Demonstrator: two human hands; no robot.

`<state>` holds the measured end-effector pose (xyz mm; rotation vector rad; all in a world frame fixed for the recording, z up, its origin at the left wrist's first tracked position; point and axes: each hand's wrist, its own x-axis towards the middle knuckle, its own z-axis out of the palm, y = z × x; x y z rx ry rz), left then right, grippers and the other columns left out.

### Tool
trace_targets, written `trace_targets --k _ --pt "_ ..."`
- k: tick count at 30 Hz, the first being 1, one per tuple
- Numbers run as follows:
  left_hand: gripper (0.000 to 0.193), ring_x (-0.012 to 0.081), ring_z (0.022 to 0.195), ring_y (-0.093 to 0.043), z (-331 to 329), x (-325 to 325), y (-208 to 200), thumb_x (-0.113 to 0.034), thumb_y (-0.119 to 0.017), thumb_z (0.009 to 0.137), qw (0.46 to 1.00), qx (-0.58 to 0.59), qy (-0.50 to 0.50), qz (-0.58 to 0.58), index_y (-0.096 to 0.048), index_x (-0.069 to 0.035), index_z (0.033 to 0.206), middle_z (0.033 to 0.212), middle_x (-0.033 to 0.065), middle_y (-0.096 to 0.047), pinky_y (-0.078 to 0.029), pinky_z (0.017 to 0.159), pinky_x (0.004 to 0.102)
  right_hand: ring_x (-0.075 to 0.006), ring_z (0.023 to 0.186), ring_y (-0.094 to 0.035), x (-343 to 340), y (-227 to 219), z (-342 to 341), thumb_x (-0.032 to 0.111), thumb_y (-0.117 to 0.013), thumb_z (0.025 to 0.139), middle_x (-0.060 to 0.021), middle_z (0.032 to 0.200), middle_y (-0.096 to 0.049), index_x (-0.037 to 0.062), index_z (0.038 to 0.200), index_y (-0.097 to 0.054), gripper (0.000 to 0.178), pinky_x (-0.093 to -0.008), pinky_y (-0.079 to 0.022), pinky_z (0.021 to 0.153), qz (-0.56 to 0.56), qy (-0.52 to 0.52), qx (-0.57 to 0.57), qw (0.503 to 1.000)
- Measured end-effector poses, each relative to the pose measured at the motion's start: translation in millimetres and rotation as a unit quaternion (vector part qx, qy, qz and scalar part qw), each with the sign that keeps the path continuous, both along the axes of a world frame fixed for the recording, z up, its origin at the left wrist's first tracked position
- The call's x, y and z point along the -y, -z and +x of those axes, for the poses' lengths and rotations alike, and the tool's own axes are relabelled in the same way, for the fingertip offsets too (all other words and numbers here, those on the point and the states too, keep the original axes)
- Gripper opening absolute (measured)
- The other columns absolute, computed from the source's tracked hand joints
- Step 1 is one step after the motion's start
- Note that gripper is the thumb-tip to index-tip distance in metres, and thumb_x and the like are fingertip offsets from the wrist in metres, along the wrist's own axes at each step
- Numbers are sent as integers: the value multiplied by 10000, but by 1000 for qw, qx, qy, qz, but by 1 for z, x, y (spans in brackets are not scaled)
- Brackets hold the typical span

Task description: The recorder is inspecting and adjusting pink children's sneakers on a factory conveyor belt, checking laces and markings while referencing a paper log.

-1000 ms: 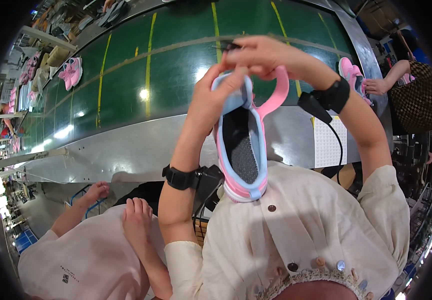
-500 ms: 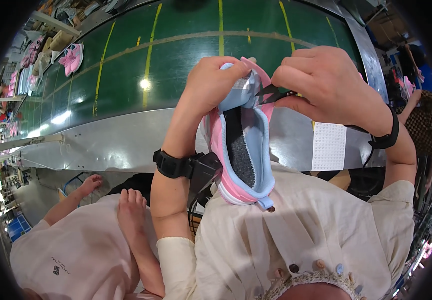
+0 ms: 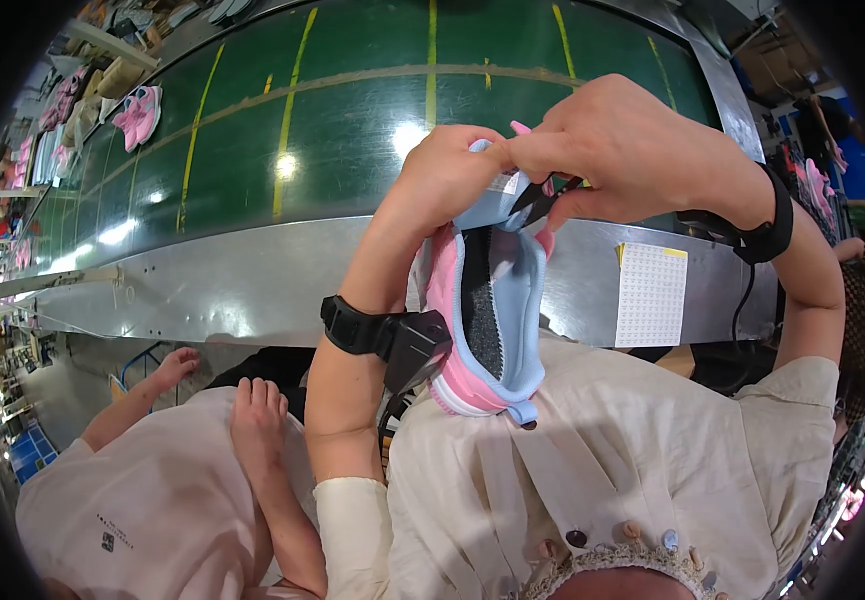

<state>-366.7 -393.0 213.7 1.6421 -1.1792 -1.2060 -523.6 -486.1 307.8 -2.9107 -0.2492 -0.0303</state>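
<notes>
A pink and light-blue shoe point(image 3: 528, 345) is held up in front of my chest, heel toward me, its dark insole showing through the opening. My left hand point(image 3: 444, 178) is closed on the shoe's light-blue tongue, thumb and fingers pinching its top. In my right hand point(image 3: 624, 150) is a pair of small black scissors point(image 3: 532, 204), blades pointing left over the tongue beside the pink upper. My right fingers also meet the left fingertips at the tongue's top. What lies between the blades is too small to make out.
A green conveyor belt point(image 3: 352, 130) with yellow lines runs beyond a metal ledge point(image 3: 212, 290). A printed white sheet point(image 3: 651, 297) lies on the ledge at right. Another pink shoe point(image 3: 138, 117) sits on the belt at far left. A co-worker point(image 3: 152, 490) sits close on my left.
My right hand has moved left and slightly up, against my left fingertips. The scissors have shifted left over the tongue, and the pink strap is now mostly hidden behind my hand.
</notes>
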Motion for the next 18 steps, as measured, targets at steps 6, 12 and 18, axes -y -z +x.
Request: trace_targets --k 6,12,18 --pt "347 170 775 -612 -5 -2 -2 -350 -616 803 999 -27 -23 13 -697 -30 909 841 99 -675 -461 694 283 -275 650 -600 4 -3 -9 224 -759 654 -37 662 -608 74 907 -528 374 -372 -417 542 22 -12 -11 1000" --pt "298 169 752 -612 -10 3 3 -281 -605 783 999 -32 -11 18 -697 -21 895 829 98 -674 -464 682 282 -277 656 -602 6 1 -11 224 -752 656 -40 697 -619 73 893 -513 369 -372 -421 545 10 -26 -10 1000" --pt "298 170 736 -609 -17 1 -1 -265 -597 767 999 -43 -18 23 -695 -11 887 817 98 -671 -465 675 283 -281 655 -602 6 3 -14 199 -745 660 -42 689 -618 79 895 -507 355 -372 -422 540 8 -40 -12 999"
